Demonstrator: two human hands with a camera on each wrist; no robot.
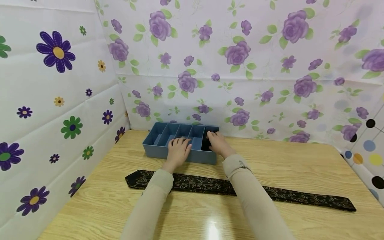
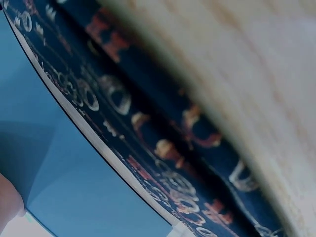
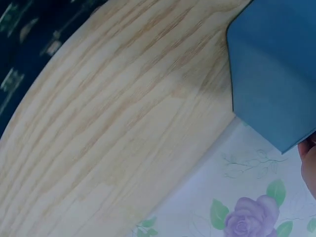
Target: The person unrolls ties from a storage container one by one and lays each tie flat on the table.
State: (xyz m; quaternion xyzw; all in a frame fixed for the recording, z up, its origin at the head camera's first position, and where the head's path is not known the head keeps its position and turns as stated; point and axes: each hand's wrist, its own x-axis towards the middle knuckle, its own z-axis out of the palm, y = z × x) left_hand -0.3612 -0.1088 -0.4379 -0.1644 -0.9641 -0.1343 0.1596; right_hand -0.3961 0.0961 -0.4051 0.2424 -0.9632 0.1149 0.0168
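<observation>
Supporting all: one wood-grained table (image 1: 303,163). Lying lengthwise: one dark patterned necktie (image 1: 201,184). Beyond it: one blue five-compartment box (image 1: 196,156). My left hand (image 1: 178,152): fingers slightly spread over the box's front. My right hand (image 1: 220,144): fingers bent at its right end; pinching, I cannot tell.

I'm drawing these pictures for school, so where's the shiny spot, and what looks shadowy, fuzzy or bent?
Head view: white glare on the table near the bottom; left wrist view: the table is fuzzy, and the close-up tie looks curved; right wrist view: soft shadow beside the box, and the tie in the top left corner is blurry.
</observation>
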